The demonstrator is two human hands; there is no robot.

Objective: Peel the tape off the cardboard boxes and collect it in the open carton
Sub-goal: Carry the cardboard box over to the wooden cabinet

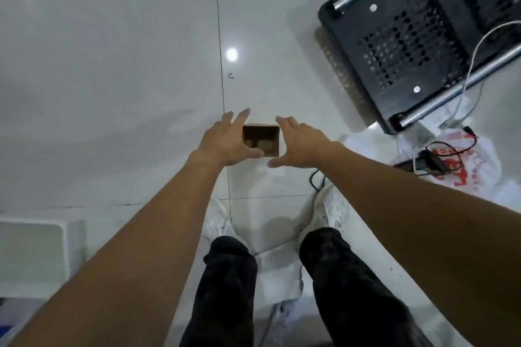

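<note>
A pale tiled floor [112, 65] fills the view, with a lamp's glare on it. At upper right stands a black perforated seat [408, 36] on silver bars, and a white cable [476, 45] loops over it. A white bin [36, 256] sits at lower left. Black trousers [225, 290] and white shoes [329, 214] show at the bottom.

A white bag [479, 175] lies under the seat's near corner, with black leads on it. It bears red print, too blurred to read.

The carton [263, 138] stands open on the floor ahead of the shoes. Two brownish lumps lie inside, too blurred to name, and no label shows.

The left hand [225, 144] and right hand [301, 146] flank the carton. Their fingers are straight and spread, holding nothing, and the thumbs point inward along its near edge. Whether either hand touches it I cannot tell.
</note>
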